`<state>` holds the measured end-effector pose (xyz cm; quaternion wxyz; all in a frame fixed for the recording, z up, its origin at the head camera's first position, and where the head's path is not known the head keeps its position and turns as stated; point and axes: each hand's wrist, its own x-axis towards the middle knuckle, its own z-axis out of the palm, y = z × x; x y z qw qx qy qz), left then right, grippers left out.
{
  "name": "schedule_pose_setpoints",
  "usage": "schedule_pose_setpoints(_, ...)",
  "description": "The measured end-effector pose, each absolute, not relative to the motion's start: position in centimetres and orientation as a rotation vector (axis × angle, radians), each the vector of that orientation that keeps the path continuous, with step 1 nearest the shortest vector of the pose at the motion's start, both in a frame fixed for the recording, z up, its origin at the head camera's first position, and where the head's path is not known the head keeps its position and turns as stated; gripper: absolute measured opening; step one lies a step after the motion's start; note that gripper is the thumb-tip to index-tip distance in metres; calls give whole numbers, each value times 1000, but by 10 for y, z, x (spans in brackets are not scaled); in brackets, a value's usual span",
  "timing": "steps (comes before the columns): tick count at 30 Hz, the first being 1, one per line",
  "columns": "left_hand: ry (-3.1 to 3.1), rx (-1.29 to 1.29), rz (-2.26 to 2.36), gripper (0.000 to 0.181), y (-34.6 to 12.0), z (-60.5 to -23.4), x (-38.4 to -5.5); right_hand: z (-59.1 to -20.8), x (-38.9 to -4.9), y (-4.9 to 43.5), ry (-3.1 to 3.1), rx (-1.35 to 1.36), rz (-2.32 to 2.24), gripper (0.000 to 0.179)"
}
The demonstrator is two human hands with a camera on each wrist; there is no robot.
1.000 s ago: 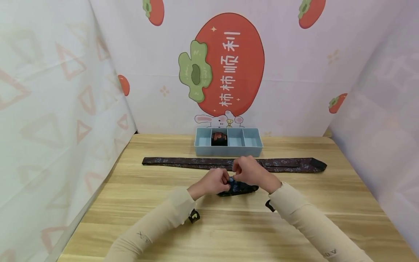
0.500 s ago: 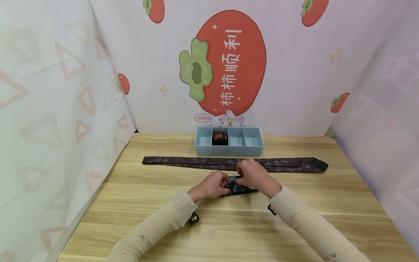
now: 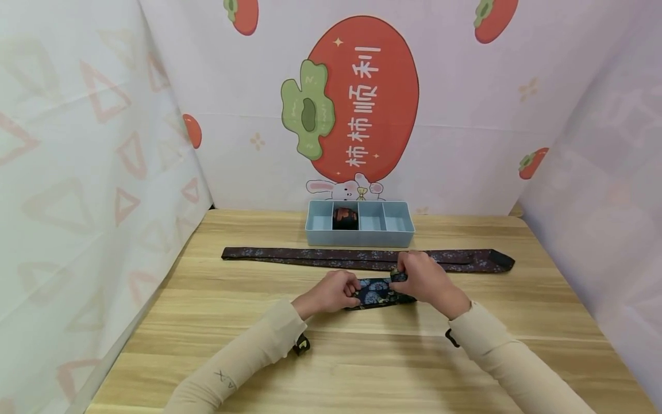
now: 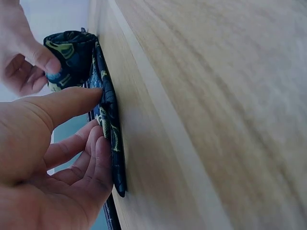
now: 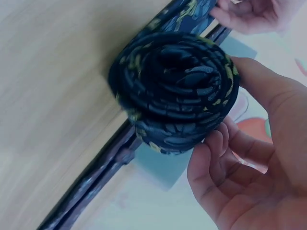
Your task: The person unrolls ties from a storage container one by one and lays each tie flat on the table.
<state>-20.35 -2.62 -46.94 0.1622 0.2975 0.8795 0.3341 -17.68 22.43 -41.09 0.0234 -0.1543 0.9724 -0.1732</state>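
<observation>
A dark navy necktie (image 3: 374, 293) with blue and yellow flowers lies on the table, part flat and part wound up. My right hand (image 3: 426, 282) holds the wound roll (image 5: 177, 96), thumb on one side and curled fingers on the other; the coil's layers show in the right wrist view. At the flat end, my left hand (image 3: 331, 294) pinches the fabric with thumb and fingers, as the left wrist view shows. The flat stretch (image 4: 108, 115) runs between both hands, with the roll (image 4: 72, 55) standing on edge at its far end.
Behind the hands a brown floral necktie (image 3: 289, 255) lies stretched across the table. Farther back stands a blue four-section tray (image 3: 362, 238); its second section from the left holds a dark roll with red patterning (image 3: 345, 218). A printed cloth (image 3: 455, 161) hangs behind.
My right hand has moved right, away from the left hand, with the roll. More of the flat navy necktie now shows between them. The left hand has stayed nearly in place.
</observation>
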Motion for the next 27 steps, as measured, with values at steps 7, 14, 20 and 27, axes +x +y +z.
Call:
schedule_pose_setpoints(7, 2515, 850, 953, 25, -34, -470, -204, -412, -177, 246, 2956, -413, -639, 32)
schedule_pose_setpoints(14, 2503, 817, 932, 25, -42, -469, -208, -413, -177, 262, 2915, -419, -722, 28)
schedule_pose_setpoints(20, 2486, 803, 937, 24, -43, -469, -210, -401, -182, 255, 2929, -496, -660, 28)
schedule_pose_setpoints(27, 2484, 798, 922, 23, -42, -468, -208, -396, -186, 227, 2838, -601, -613, 18)
